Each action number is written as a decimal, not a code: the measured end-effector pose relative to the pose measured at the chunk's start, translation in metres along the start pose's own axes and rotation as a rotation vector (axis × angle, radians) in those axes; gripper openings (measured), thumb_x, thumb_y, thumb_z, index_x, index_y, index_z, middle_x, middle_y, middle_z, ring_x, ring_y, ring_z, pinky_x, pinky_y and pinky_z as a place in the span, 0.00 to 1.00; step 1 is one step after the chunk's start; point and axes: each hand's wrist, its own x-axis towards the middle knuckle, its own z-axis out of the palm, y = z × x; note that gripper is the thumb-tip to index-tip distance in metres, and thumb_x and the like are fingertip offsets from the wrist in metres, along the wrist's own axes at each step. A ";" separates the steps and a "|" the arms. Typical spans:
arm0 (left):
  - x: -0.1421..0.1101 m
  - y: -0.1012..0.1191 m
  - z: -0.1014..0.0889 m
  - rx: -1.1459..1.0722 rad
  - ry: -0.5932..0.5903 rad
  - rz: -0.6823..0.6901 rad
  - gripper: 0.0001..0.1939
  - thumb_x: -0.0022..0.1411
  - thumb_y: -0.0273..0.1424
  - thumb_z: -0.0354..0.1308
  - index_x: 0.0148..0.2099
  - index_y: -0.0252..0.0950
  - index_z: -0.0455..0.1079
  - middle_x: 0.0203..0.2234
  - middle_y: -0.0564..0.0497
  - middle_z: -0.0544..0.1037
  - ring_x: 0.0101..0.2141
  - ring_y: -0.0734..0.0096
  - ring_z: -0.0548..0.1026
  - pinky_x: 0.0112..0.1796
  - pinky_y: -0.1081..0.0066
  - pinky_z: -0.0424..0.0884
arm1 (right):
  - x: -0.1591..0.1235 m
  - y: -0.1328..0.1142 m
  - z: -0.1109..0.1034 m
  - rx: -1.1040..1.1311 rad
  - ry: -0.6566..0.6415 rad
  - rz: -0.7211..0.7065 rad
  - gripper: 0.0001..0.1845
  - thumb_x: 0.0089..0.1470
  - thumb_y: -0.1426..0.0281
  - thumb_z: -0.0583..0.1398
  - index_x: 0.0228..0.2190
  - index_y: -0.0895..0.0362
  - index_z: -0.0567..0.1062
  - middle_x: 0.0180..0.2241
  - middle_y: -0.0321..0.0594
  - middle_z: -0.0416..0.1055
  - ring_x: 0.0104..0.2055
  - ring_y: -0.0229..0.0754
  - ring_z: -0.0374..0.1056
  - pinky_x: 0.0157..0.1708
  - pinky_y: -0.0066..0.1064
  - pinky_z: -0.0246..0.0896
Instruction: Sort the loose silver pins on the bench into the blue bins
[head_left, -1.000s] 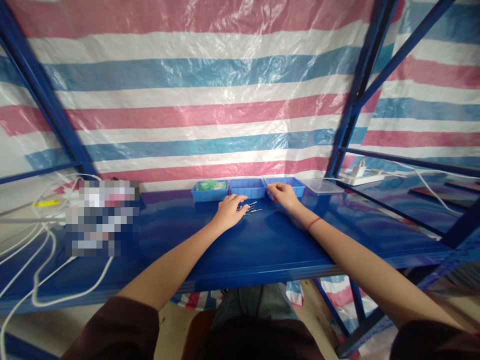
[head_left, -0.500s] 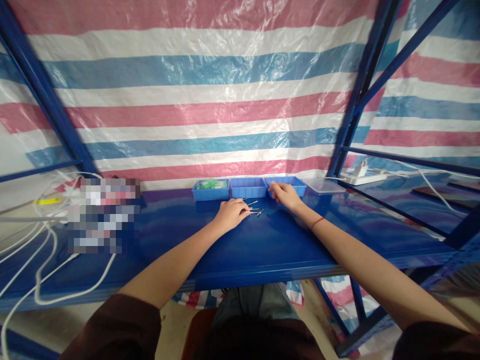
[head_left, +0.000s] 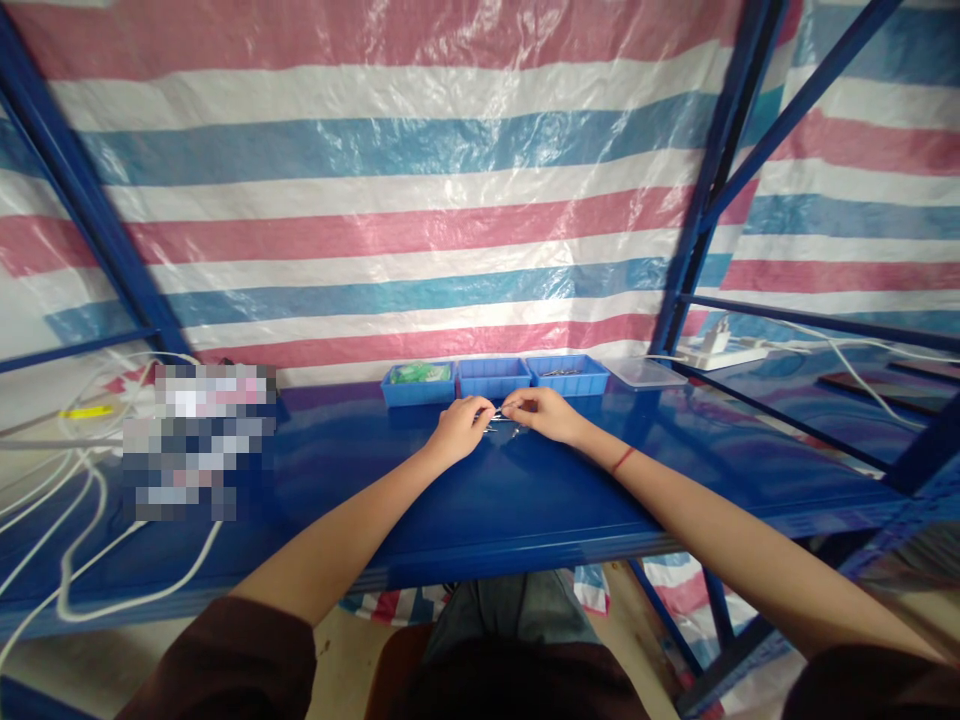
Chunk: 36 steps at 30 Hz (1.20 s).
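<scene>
Thin silvery metal pins lie on the blue tabletop under and between my hands; they are too small for me to tell their exact kind. My left hand is closed, thumb and fingertips pinched on a thin metal pin. My right hand meets it from the right, thumb and forefinger pinched at the pin's other end. The fingertips of both hands are nearly touching. Just behind the hands stand the middle blue bin and the right blue bin, which holds several metal pins.
A left blue bin holds green-and-clear plastic material. A clear plastic lid lies to the right, with a white power strip beyond. White cables and a blurred-out pile occupy the left of the table.
My right hand has moved from the right bin leftward and toward me, meeting my left hand over the pins. The left hand shifts slightly among the pins and is now pinching.
</scene>
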 end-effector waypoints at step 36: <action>-0.002 0.008 -0.008 -0.013 0.125 0.023 0.14 0.58 0.37 0.54 0.46 0.39 0.67 0.39 0.50 0.74 0.42 0.67 0.71 0.44 0.67 0.65 | 0.006 0.008 -0.006 0.049 0.136 0.096 0.16 0.47 0.58 0.57 0.27 0.60 0.73 0.25 0.39 0.71 0.22 0.34 0.63 0.23 0.27 0.59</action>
